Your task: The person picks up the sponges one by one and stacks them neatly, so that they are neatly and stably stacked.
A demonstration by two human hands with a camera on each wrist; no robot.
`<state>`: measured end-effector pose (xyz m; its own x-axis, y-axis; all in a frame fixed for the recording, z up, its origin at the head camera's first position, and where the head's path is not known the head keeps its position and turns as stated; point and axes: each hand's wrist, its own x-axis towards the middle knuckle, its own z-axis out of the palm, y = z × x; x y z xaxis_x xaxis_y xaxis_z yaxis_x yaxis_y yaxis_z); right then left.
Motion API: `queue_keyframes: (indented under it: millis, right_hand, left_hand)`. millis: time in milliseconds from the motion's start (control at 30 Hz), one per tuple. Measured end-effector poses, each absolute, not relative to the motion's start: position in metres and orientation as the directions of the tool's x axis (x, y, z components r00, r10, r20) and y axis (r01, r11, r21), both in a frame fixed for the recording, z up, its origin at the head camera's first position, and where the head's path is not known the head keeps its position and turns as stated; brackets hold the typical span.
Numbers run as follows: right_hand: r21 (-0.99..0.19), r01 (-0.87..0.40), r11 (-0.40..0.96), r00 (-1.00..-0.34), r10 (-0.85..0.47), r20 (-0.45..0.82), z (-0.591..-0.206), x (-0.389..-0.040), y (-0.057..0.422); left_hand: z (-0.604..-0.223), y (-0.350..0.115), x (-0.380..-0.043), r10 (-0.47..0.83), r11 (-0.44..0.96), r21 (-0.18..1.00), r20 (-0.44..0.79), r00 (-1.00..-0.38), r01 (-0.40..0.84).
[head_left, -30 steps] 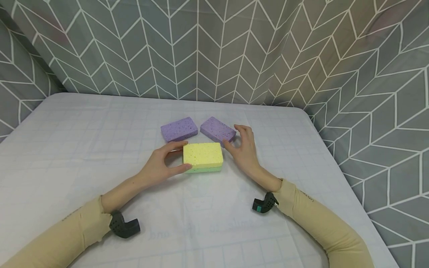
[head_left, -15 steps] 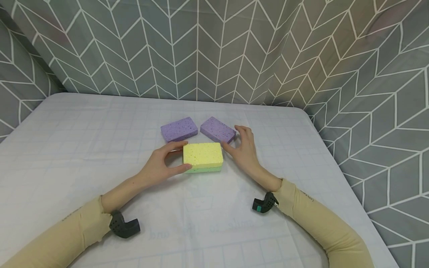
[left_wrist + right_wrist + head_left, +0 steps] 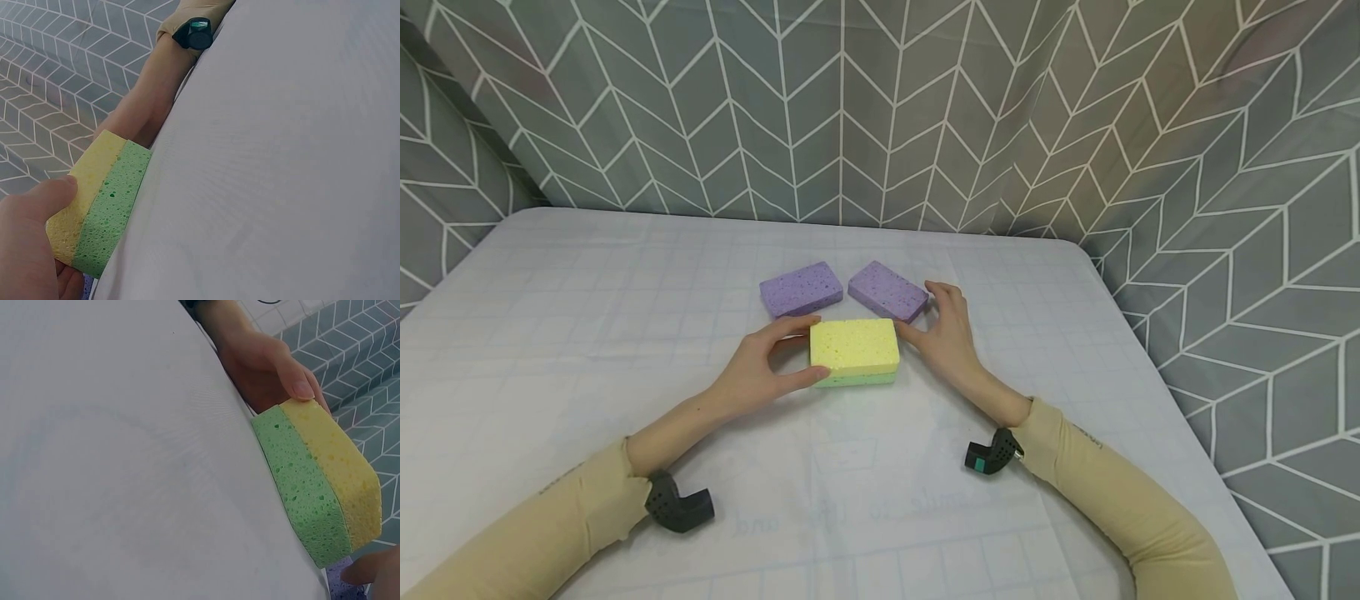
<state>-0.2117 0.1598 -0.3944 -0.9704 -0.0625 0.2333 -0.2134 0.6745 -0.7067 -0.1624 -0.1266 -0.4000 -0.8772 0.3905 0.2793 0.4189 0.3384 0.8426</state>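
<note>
A yellow sponge [image 3: 853, 343] lies flat on top of a green sponge [image 3: 855, 380] in the middle of the table. My left hand [image 3: 754, 371] holds the yellow one at its left end. Its thumb lies on the near side, its fingers at the back corner. Behind the stack lie two purple sponges, the left one [image 3: 801, 289] and the right one [image 3: 887, 291], angled apart. My right hand [image 3: 950, 337] curves loosely around the right purple sponge's near end, thumb close to the yellow sponge's corner. In the right wrist view that thumb partly covers the purple sponge [image 3: 342, 584].
A white cloth with faint printed lines covers the table [image 3: 625, 275]. Grey curtains [image 3: 865, 108] with white chevron lines hang behind and at both sides. Each tan sleeve carries a black wrist camera, the left one [image 3: 677, 502] and the right one [image 3: 992, 452].
My right thumb has shifted slightly away from the right purple sponge, toward the yellow sponge's corner. My left hand and the sponges have stayed in place.
</note>
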Motion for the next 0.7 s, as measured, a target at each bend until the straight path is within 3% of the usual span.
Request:
queue_keyframes:
  millis: [700]
  right_hand:
    - [-0.683,-0.215,0.698,-0.974,-0.108,0.197,-0.3942,-0.2173,0.1649]
  left_hand:
    - [-0.4005,-0.1257,-0.1612,0.384,0.348,0.841,0.276,-0.881,0.415]
